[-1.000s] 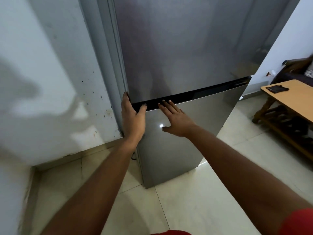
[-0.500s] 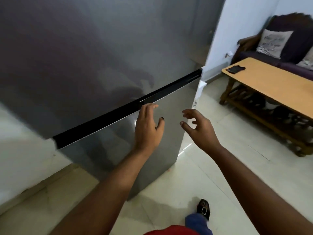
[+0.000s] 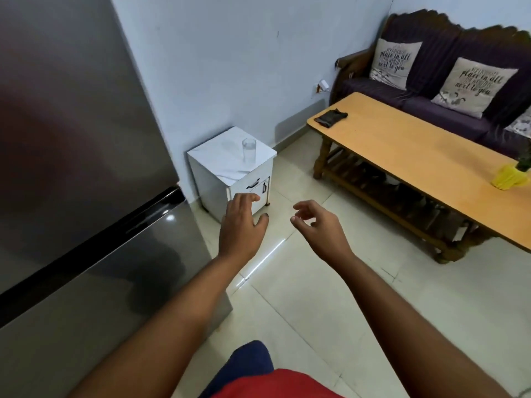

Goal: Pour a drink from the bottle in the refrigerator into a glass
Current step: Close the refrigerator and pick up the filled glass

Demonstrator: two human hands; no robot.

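Note:
The grey refrigerator (image 3: 71, 156) fills the left side, both doors closed, a black strip between them. A clear empty glass (image 3: 248, 150) stands upright on a small white cabinet (image 3: 227, 165) beside the refrigerator, against the wall. My left hand (image 3: 240, 225) hovers in front of the cabinet's drawer, fingers apart, holding nothing. My right hand (image 3: 316, 228) hangs over the floor to its right, fingers loosely curled and empty. No bottle is in view.
A long wooden coffee table (image 3: 416, 159) stands at the right with a dark cloth (image 3: 330, 117) and a yellow plant pot (image 3: 510, 175) on it. Behind it is a dark sofa (image 3: 431, 90) with cushions. Tiled floor (image 3: 316, 297) lies between me and the cabinet.
Both hands have come off the refrigerator door. The view has swung right, away from the refrigerator, and the white cabinet with the glass has come into sight.

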